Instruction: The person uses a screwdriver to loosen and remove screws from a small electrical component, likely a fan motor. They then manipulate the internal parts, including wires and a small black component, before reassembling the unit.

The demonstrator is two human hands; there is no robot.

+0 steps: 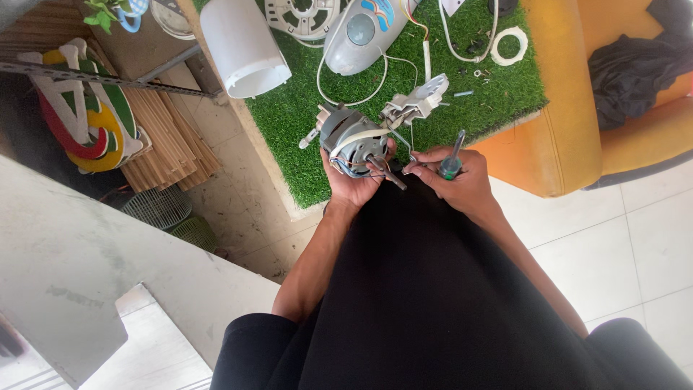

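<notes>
Centrally, just above mid-frame: electric fan motor (347, 137), grey casing with copper windings and coloured wires, shaft pointing toward the lower right; underside hidden by the left hand (355, 179), which is closed around it from below. Right hand (456, 182), just right of the motor: curled shut around a green-handled screwdriver (452, 160); the tip is covered by the fingers, so where it touches cannot be told. White plastic bracket (416, 102), wired to the motor, lies just above it on the artificial grass mat (303, 155).

Upper centre: grey fan housing (363, 30), top cut off by the frame edge; white cord (346, 97) looped below it. White cylindrical cover (242, 47), upper left of the mat, lying on its side, open end facing down-frame, interior not visible. White ring (510, 46), upper right of the mat. Small screws beside it are too small to identify.

Upper right: orange seat (563, 137) with dark cloth (632, 72), partly cut off. Left: green wire baskets (162, 209), contents not discernible.
</notes>
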